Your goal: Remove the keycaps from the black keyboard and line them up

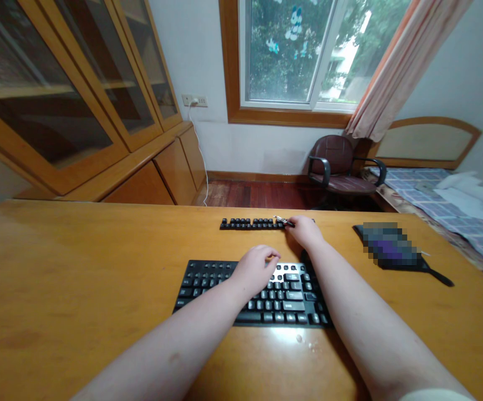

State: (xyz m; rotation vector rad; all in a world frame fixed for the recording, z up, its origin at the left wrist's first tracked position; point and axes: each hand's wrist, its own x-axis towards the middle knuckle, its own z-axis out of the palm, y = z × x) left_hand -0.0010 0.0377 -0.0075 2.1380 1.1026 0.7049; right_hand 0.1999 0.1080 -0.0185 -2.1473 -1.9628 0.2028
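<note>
And here's the keyboard (pixel 274 295), sitting in the middle of the table (pixel 99 267), just in front of the person, its top showing bare stems (pixel 286 268)! The function row is looking stripped, and the number row is seeming mostly so too, while a wide cap at its right end is staying put. Below that, the lower rows (pixel 277 305) are wearing their caps, so that part is standing untouched, as far as the forearm is letting us see.

Up near the far edge, the loose caps (pixel 247 226) are forming two neat lines, the back one breaking into groups: the lifting-off of the top looks well along, perhaps nearly complete, and the laying-out with it. The right hand (pixel 306 231) is covering the right end, so the full count is staying hidden. Its fingers are closing on a thin silver-and-black tool (pixel 279 219), whose tip is pointing left over the caps.

The left hand (pixel 258 266), meanwhile, is hovering over or resting on the keyboard's top, fingers loosely curling; I cannot tell whether anything is sitting underneath them.
</note>
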